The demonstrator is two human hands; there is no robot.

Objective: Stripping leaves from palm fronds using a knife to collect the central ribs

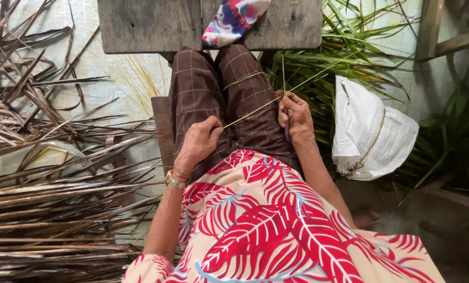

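Observation:
I look down at my lap in brown checked trousers. My left hand point(198, 142) pinches one end of a thin pale palm-leaf rib point(255, 107) that runs up to the right over my knee. My right hand point(295, 114) holds the rib farther along and grips a small purple-handled knife point(286, 128), its blade against the rib. A gold watch and bangles sit on my left wrist.
Dry brown palm strips point(51, 209) lie piled at the left. Fresh green palm leaves point(344, 57) lie at the right, beside a white woven sack point(370, 131). A wooden bench point(150, 23) with a patterned cloth point(233, 20) stands ahead of my knees.

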